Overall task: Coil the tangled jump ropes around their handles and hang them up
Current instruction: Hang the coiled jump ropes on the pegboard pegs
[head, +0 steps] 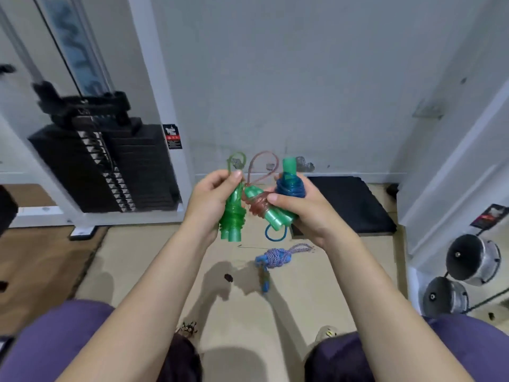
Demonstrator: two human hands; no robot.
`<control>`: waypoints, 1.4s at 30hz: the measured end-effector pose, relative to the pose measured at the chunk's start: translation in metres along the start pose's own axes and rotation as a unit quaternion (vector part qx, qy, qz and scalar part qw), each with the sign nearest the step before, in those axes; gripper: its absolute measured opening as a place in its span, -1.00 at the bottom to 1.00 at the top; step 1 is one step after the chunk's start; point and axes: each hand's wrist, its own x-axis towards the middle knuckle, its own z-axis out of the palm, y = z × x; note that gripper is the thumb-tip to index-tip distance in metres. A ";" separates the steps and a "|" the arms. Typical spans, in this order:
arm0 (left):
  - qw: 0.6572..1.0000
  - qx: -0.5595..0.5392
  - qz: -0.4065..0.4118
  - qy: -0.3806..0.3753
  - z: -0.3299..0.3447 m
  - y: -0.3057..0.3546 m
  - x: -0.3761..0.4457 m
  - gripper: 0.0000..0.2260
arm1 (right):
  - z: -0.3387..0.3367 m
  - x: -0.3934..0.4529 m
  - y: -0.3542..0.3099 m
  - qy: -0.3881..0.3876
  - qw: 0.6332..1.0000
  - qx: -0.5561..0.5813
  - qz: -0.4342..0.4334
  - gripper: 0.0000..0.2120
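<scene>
Your left hand (213,198) pinches the green coiled rope (232,216) by its loop; your right hand (300,209) clutches the red rope (259,205) and blue rope (290,186), bundled ready for hanging.

The scene was evenly and fairly brightly lit from overhead, without glare. Soft shadows of the arms fell on the beige floor (289,304) below them, darkest near the centre. The whole frame looked slightly soft, and the black weight stack (110,166) at left was smeared with blur. Wide-angle distortion bent the white wall edges (451,166) and frame posts toward the borders
</scene>
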 end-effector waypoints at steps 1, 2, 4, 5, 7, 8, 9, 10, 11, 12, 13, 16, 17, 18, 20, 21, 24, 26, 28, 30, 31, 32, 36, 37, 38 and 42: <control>1.000 0.011 0.015 -0.013 -0.001 0.015 -0.011 -0.90 | 0.007 -0.011 -0.013 -0.008 1.000 -0.028 -0.008 -0.58; 0.999 0.024 0.029 -0.025 -0.002 0.025 -0.020 -0.91 | 0.012 -0.018 -0.023 -0.014 0.999 -0.051 -0.012 -0.57; 0.997 0.033 0.051 -0.043 -0.004 0.045 -0.037 -0.92 | 0.020 -0.033 -0.042 -0.028 0.994 -0.100 -0.018 -0.55; 0.997 0.032 0.059 -0.047 -0.005 0.053 -0.043 -0.91 | 0.022 -0.039 -0.049 -0.036 0.991 -0.126 -0.022 -0.54; 0.996 0.040 0.070 -0.043 -0.007 0.061 -0.048 -0.87 | 0.024 -0.043 -0.057 -0.045 0.986 -0.160 -0.027 -0.54; 0.995 0.052 0.070 -0.042 -0.009 0.062 -0.046 -0.87 | 0.023 -0.041 -0.058 -0.048 0.985 -0.165 -0.027 -0.54; 0.995 0.063 0.065 -0.044 -0.010 0.061 -0.043 -0.87 | 0.021 -0.038 -0.056 -0.050 0.985 -0.165 -0.022 -0.53; 0.995 0.074 0.057 -0.045 -0.010 0.058 -0.037 -0.88 | 0.018 -0.032 -0.053 -0.052 0.985 -0.163 -0.016 -0.52; 0.995 0.077 0.045 -0.044 -0.010 0.053 -0.029 -0.87 | 0.014 -0.023 -0.047 -0.055 0.985 -0.161 -0.007 -0.51; 0.995 0.080 0.029 -0.042 -0.010 0.047 -0.018 -0.86 | 0.009 -0.011 -0.040 -0.057 0.985 -0.160 0.006 -0.50; 0.996 0.075 0.008 -0.043 -0.011 0.040 -0.006 -0.87 | 0.003 0.004 -0.031 -0.055 0.985 -0.162 0.021 -0.49; 0.992 0.090 -0.049 -0.073 -0.019 0.011 0.048 -0.86 | -0.019 0.062 0.001 -0.014 0.980 -0.193 0.047 -0.56; 0.989 0.104 -0.067 -0.075 -0.022 -0.003 0.071 -0.80 | -0.028 0.085 0.013 0.014 0.975 -0.218 0.048 -0.60; 0.987 0.115 -0.080 -0.076 -0.024 -0.018 0.095 -0.79 | -0.038 0.109 0.026 0.037 0.969 -0.237 0.051 -0.62; 0.984 0.112 -0.109 -0.082 -0.028 -0.052 0.144 -0.82 | -0.057 0.155 0.053 0.052 0.968 -0.232 0.078 -0.61; 0.982 0.109 -0.124 -0.087 -0.028 -0.068 0.167 -0.82 | -0.066 0.179 0.067 0.047 0.970 -0.215 0.100 -0.61; 0.972 0.130 -0.171 -0.097 -0.031 -0.106 0.224 -0.79 | -0.082 0.234 0.105 0.003 0.967 -0.192 0.169 -0.67; 0.967 0.140 -0.202 -0.072 -0.032 -0.114 0.246 -0.78 | -0.084 0.254 0.115 -0.036 0.965 -0.150 0.213 -0.75; 0.965 0.129 -0.221 -0.052 -0.029 -0.106 0.255 -0.76 | -0.084 0.262 0.108 -0.049 0.962 -0.108 0.248 -0.83; 0.961 0.119 -0.244 -0.054 -0.024 -0.085 0.257 -0.77 | -0.080 0.263 0.083 -0.044 0.962 -0.063 0.262 -0.84; 0.958 0.115 -0.256 -0.054 -0.021 -0.071 0.256 -0.78 | -0.076 0.262 0.065 -0.039 0.964 -0.040 0.260 -0.85; 0.956 0.107 -0.270 -0.049 -0.018 -0.054 0.253 -0.79 | -0.070 0.260 0.046 -0.033 0.965 -0.025 0.258 -0.86; 0.954 0.049 -0.297 -0.020 0.002 0.029 0.231 -0.71 | -0.032 0.243 -0.045 -0.053 0.965 -0.019 0.257 -0.80; 0.954 0.033 -0.298 -0.029 0.008 0.053 0.224 -0.67 | -0.020 0.238 -0.068 -0.075 0.963 -0.029 0.257 -0.79; 0.954 0.016 -0.297 -0.045 0.015 0.078 0.217 -0.63 | -0.007 0.233 -0.093 -0.095 0.960 -0.044 0.259 -0.80; 0.951 -0.035 -0.304 -0.041 0.035 0.182 0.190 -0.64 | 0.040 0.214 -0.193 -0.107 0.955 -0.100 0.259 -0.80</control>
